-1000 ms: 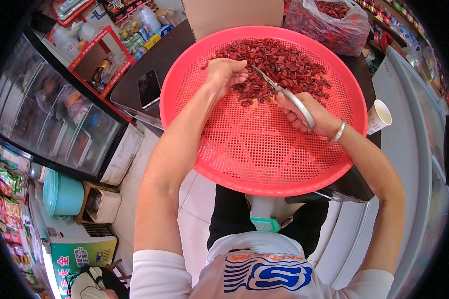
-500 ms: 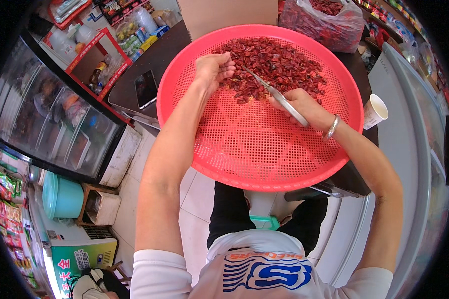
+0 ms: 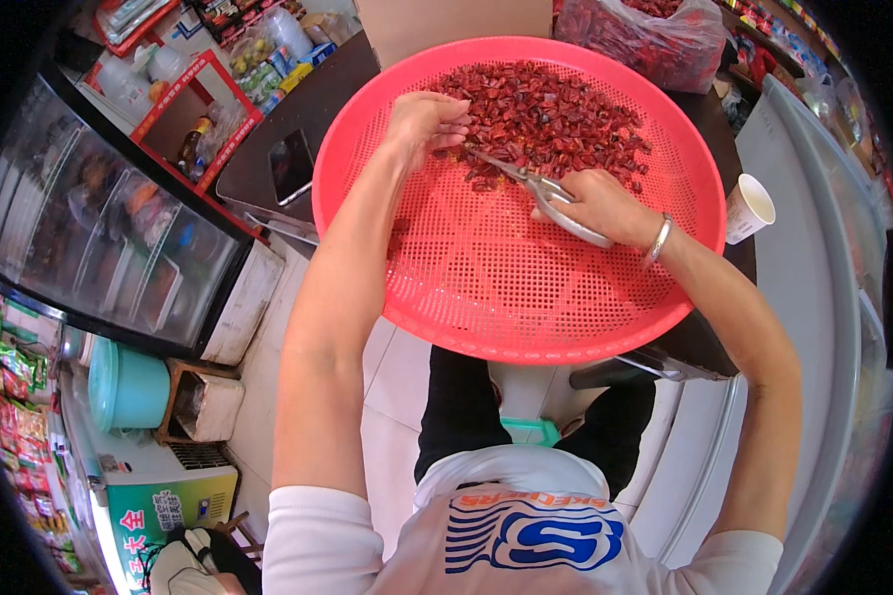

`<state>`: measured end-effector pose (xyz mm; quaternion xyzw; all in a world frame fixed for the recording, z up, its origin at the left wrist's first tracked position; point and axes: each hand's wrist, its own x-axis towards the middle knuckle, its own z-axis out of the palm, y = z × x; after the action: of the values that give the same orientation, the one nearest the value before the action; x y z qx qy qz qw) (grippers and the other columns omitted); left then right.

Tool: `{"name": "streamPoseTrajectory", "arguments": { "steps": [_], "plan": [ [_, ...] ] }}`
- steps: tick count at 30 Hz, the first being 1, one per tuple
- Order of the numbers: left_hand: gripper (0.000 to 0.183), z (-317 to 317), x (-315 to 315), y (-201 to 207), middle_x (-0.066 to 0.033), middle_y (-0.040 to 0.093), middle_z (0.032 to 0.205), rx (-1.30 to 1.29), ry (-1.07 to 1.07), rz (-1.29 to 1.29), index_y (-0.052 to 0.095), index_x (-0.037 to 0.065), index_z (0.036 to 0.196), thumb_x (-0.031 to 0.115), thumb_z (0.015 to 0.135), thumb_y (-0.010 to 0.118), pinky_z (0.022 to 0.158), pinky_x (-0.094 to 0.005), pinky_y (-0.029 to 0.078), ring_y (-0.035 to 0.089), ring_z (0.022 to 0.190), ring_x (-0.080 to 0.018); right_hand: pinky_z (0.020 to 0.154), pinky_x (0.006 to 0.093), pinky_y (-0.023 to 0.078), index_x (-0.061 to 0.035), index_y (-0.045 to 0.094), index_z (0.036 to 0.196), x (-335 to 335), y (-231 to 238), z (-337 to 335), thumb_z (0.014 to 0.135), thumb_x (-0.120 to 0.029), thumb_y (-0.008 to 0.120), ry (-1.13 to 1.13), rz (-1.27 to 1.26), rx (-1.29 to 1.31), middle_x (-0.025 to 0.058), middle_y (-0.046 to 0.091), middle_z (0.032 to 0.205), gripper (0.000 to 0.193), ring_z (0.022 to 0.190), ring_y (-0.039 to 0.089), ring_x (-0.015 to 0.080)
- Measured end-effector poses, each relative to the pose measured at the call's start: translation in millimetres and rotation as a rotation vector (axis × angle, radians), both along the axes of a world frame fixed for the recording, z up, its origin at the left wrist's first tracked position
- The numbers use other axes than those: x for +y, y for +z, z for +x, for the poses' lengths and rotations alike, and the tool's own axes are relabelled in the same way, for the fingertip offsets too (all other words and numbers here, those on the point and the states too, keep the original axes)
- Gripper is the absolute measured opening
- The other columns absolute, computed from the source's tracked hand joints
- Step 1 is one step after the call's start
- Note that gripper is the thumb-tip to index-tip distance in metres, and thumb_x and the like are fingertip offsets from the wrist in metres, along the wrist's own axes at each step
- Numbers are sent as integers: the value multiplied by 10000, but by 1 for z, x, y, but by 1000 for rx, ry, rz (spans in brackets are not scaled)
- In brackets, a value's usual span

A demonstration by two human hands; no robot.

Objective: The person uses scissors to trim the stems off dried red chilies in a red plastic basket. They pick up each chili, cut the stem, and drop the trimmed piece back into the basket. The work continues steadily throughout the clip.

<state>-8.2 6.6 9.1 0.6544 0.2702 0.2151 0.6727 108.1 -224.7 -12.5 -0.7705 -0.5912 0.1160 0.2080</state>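
A wide, round red plastic sieve tray (image 3: 526,297) lies before me, with a heap of cut dried red chili pieces (image 3: 556,114) over its far half. My right hand (image 3: 607,206) grips metal scissors (image 3: 577,230), its fingers around the handles. The scissors' tips point left, close to the fingers of my left hand (image 3: 429,127). That hand is closed over the left edge of the heap, fingertips pinched together. Whatever is between them is too small and hidden to make out.
A dark table (image 3: 253,164) bears a phone (image 3: 291,167) left of the tray. Behind stand a cardboard box (image 3: 446,20) and a plastic bag of red chilies (image 3: 655,45). A paper cup (image 3: 750,208) is at the tray's right, beside a grey freezer (image 3: 814,268).
The scissors' tips have swung nearer to me and toward my left hand's fingers. Their handles look wider apart. My left hand stays over the heap's left edge.
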Motion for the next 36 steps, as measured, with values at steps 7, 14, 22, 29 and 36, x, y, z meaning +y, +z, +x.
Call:
{"name": "streamPoseTrajectory", "arguments": {
  "steps": [7,14,22,29,36],
  "plan": [
    [177,-11,-5,9,-88,655,803,251,-229,262,640,-14,916,124,814,679,605,-254,537,629,688,-150,641,442,462,56,622,762,-1,6,-4,833,-396,560,114,-3,-60,243,591,680,462,662,615,361],
    [161,-32,3,21,-48,639,732,313,-290,497,661,13,843,145,773,723,586,-255,511,612,664,-128,649,434,470,52,631,768,2,3,-1,831,-391,555,131,1,-89,242,595,692,454,657,613,352],
    [266,-84,-13,44,-35,599,678,772,-587,870,639,-13,820,99,625,782,569,-283,443,566,654,-138,648,436,470,53,632,764,0,0,0,834,-409,557,118,-8,-95,242,593,684,473,652,610,355],
    [517,-105,-33,35,-154,634,895,888,-654,1152,591,0,1011,134,559,804,731,-360,485,613,847,-280,619,438,466,42,636,772,-5,0,-5,819,-415,562,143,31,-170,239,595,676,465,633,603,359],
    [537,-112,-21,14,-160,639,876,722,-637,1179,575,13,1032,40,539,783,743,-372,489,622,859,-301,646,456,478,18,647,773,-3,-8,1,776,-435,585,164,97,-147,252,612,716,457,680,620,382]
  ]
}}
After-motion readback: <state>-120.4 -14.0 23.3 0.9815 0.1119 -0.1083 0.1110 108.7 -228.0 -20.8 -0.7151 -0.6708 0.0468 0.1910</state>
